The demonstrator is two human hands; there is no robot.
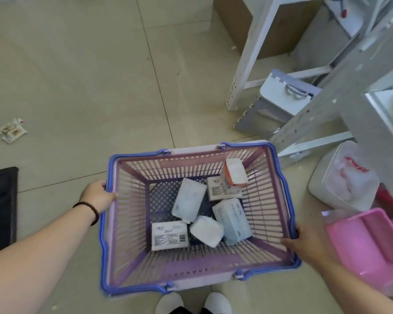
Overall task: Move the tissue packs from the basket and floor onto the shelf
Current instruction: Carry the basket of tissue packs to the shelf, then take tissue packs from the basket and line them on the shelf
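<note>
A purple slatted basket [132,223] with blue handles sits in front of my feet. Several white tissue packs lie at its bottom, among them a labelled pack [169,235] at the front left, a long plain pack [188,202] in the middle and a pack with an orange end [235,173] standing against the far right corner. My left hand [98,196] grips the basket's left rim. My right hand [309,245] grips the right rim. More small packs [11,131] lie on the floor at far left. The white shelf frame [247,64] stands at upper right.
A pink plastic bin [372,243] stands right beside my right hand. A white bin with a plastic bag [345,184] is behind it. A folded grey step stool [279,103] leans under the shelf. A cardboard box [234,19] stands beyond. A black mat [0,205] lies at left.
</note>
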